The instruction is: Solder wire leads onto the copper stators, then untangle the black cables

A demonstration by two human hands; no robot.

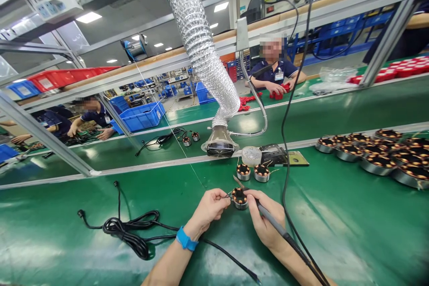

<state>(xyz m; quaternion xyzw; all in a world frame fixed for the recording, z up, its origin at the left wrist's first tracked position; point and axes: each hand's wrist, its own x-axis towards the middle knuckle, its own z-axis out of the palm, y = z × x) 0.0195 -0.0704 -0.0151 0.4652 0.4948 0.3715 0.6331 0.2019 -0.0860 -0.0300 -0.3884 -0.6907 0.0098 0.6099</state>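
A round motor stator (239, 199) with copper windings and a silver rim sits on the green bench between my hands. My left hand (212, 208), with a blue band at the wrist, pinches a thin dark wire end at the stator's left side. My right hand (268, 219) is closed around a soldering iron (273, 222), its tip pointing up and left above the stator. Two more stators, a left one (243, 172) and a right one (261, 173), stand just behind. A thin strand of solder wire (191, 166) runs down from a spool (134, 48) toward my left hand.
A fume hood (220, 142) on a silver duct hangs behind the stators, by a round clear container (251, 155). Coiled black cable (130, 232) lies left. Many stators (377, 156) crowd the right. The iron's cord (284, 143) hangs down. Co-workers sit across the bench.
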